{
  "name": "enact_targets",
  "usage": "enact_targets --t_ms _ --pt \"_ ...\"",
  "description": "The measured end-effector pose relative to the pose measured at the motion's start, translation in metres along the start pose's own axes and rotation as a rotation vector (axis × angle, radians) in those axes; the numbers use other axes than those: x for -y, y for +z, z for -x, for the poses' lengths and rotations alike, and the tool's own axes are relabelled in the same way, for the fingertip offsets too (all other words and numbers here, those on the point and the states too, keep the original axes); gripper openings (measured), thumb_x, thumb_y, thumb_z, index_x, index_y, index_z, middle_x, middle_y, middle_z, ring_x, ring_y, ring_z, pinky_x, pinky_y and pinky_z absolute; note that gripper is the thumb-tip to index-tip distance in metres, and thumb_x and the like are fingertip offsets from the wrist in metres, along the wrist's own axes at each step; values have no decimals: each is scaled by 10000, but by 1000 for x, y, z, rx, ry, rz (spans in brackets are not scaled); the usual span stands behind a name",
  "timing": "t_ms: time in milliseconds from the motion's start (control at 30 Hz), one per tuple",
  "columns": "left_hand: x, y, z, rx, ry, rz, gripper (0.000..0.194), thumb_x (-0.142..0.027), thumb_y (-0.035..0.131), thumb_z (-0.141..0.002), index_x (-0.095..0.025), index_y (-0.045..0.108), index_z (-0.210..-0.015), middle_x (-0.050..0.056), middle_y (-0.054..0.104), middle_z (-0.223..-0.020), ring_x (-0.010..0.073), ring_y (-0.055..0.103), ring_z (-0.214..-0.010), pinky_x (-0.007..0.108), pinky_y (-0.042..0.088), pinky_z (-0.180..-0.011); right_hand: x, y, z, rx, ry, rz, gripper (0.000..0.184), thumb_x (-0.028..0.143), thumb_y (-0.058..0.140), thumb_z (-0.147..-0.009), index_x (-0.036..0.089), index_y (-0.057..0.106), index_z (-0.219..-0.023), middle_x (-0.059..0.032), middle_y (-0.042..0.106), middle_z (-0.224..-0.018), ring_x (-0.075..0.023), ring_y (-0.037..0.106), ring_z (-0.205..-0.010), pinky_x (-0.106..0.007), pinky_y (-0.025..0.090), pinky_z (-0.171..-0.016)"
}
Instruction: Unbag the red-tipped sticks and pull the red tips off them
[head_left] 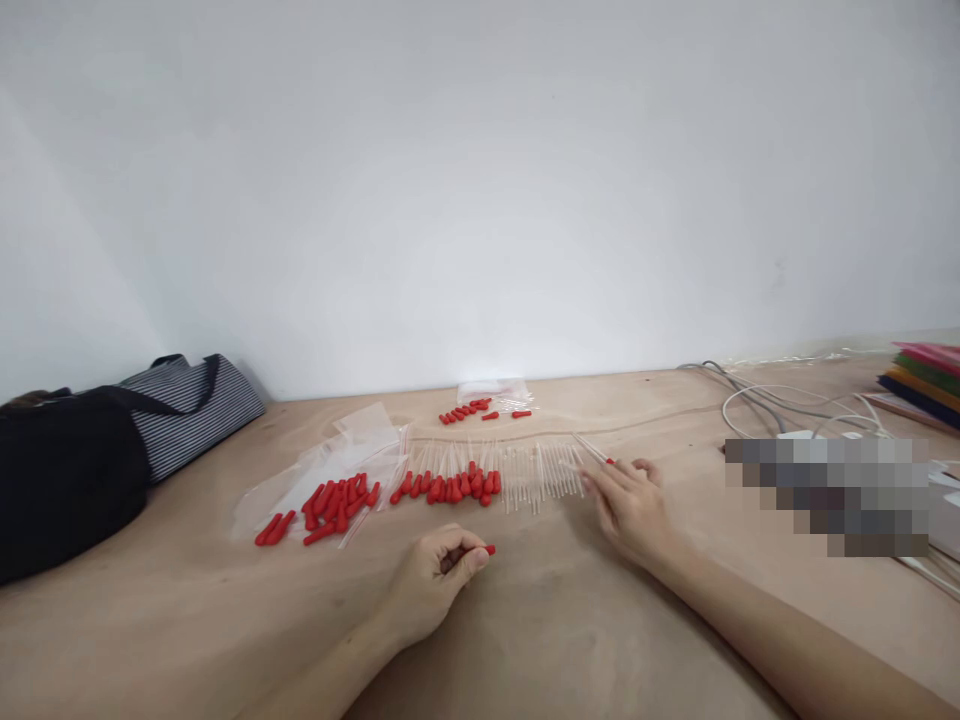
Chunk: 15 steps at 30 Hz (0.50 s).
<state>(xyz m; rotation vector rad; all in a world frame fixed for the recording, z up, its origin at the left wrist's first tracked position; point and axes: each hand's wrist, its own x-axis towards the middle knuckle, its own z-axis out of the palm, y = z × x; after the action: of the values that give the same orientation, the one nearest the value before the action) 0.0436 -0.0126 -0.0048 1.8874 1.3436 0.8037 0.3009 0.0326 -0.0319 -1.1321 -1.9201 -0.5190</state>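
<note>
My left hand (439, 580) is closed in a pinch on a small red rubber dropper bulb, and the bulb's end (490, 550) sticks out past the thumb. To the right, my right hand (628, 503) reaches over the end of a row of thin clear dropper tubes (531, 475), its thumb and forefinger pinched at a pale tube (571, 465). Droppers with red bulbs (454, 487) lie side by side at the row's left. Beyond my right fingers lies another tube (590, 446) with a red end, partly hidden by the hand.
Loose red bulbs (337, 505) lie on clear plastic bags (300, 475) at left. Several more bulbs (465, 409) and a small bag (491, 390) are near the wall. A striped black bag (187, 415) stands far left; cables (750, 400) and coloured stacked items (930, 380) are right.
</note>
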Motion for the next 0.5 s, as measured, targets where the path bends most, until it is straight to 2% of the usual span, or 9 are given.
enact_targets --t_ms 133,267,400,500 --pt "1 4 0 -56 -60 127 247 -378 502 -745 -158 612 -759 -30 491 -553 87 442 -480 195 377 -464 -20 10 -3 146 265 176 264 148 366 -791 163 584 -938 -48 637 -735 -178 516 -748 -307 235 -692" --pt "1 -3 -2 -185 37 90 245 -339 507 -731 -177 639 -858 25 580 -739 124 537 -619 235 469 -557 -26 22 -4 277 381 176 185 163 383 -783 163 566 -809 -49 636 -747 -181 536 -758 -283 239 -668" --pt "8 -36 -4 -421 97 -134 254 -330 507 -706 -191 632 -879 44 623 -876 163 585 -778 284 489 -708 -27 30 -7 359 419 189 158 180 389 -794 164 539 -745 -43 622 -699 -170 542 -717 -277 239 -665" --pt "21 -71 -3 -621 39 -313 321 -373 499 -698 -172 586 -932 44 643 -825 170 603 -722 284 493 -674 -26 31 -9 403 405 186 176 177 387 -799 172 557 -752 -42 628 -730 -170 545 -755 -279 240 -680"
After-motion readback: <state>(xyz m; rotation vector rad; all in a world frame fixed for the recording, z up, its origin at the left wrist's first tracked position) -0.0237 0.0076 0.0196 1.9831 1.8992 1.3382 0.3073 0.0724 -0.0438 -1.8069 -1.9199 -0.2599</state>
